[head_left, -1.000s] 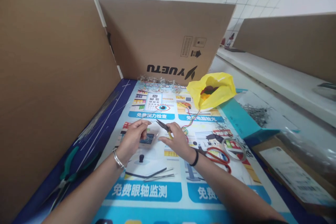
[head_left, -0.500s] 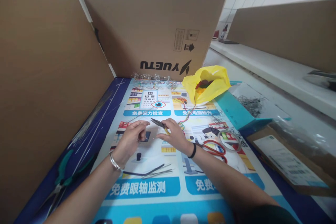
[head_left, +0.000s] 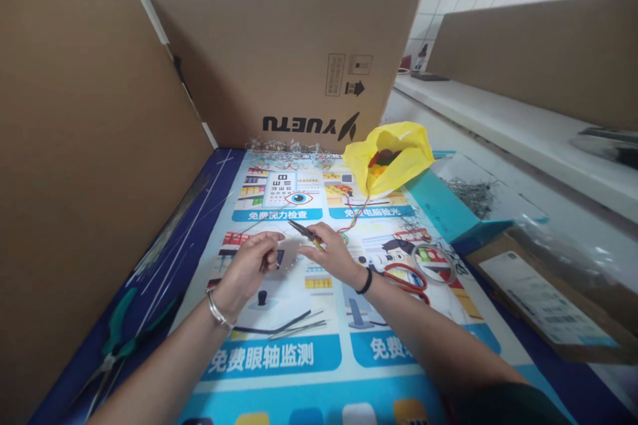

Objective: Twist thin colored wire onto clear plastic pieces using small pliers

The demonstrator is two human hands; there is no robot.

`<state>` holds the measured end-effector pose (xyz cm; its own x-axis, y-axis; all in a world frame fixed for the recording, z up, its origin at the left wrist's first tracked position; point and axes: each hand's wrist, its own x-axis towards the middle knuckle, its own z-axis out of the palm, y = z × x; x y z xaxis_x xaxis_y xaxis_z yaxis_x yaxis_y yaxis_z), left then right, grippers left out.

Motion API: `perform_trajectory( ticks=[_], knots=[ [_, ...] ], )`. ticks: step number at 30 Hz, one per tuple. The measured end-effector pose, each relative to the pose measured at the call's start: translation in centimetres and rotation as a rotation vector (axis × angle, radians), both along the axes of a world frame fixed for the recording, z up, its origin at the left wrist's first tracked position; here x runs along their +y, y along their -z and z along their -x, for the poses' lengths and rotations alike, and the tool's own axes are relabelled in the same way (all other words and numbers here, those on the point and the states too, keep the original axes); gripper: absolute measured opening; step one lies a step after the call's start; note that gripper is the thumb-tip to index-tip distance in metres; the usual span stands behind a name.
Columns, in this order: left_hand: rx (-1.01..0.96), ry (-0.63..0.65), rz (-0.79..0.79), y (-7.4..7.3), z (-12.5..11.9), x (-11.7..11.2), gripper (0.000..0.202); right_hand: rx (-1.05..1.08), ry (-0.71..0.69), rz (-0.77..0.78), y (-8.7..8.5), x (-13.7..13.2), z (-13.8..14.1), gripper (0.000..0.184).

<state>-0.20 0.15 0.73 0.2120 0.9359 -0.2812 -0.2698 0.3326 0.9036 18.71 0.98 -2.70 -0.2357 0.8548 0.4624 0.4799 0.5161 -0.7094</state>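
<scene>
My right hand is closed around small pliers with a dark, narrow nose and yellow grips. The nose points up and to the left. Close by on the left, my left hand has its fingers pinched together; whatever it holds is too small to make out. The plier tips are a little beyond its fingertips and apart from them. Below the hands, several thin metal rods and a dark strip lie on the printed mat. Red-handled scissors lie right of my right hand, beside a clear tape roll.
Green-handled pliers lie at the left edge near long thin rods. A yellow bag stands at the back right, by a teal box with tangled wire. Cardboard panels wall the left and back. A labelled carton is at right.
The pliers' nose has swung slightly upward and away from my left fingertips. My left hand has turned slightly. The whole view has shifted a little.
</scene>
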Motion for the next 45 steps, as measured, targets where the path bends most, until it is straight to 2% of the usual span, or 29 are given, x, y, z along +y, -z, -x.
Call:
perform_trajectory(
  ticks=[3,9,14,27,35,38,45],
  knots=[
    [0.003,-0.03,0.0,0.17,-0.01,0.02,0.014,0.01,-0.004,0.007,0.01,-0.06,0.04,0.03],
    [-0.013,-0.058,-0.01,-0.02,-0.08,-0.02,0.018,-0.009,-0.024,-0.035,0.2,-0.16,0.14,0.039],
    [-0.043,-0.057,0.018,-0.27,-0.16,-0.14,0.018,-0.031,-0.005,-0.047,0.17,-0.05,-0.04,0.038],
    [-0.011,0.195,0.115,-0.53,-0.92,-0.84,0.017,0.071,0.044,0.069,0.01,0.38,-0.31,0.033],
    [-0.03,0.157,0.072,0.04,-0.42,-0.36,0.016,0.161,0.062,0.172,-0.15,0.48,-0.4,0.024],
    [-0.009,0.134,0.052,0.17,-0.31,-0.22,0.016,0.176,0.036,0.18,-0.07,0.45,-0.4,0.024],
    [-0.024,0.153,0.063,0.09,-0.4,-0.35,0.015,0.225,-0.119,0.244,-0.19,0.11,-0.18,0.018]
  ],
)
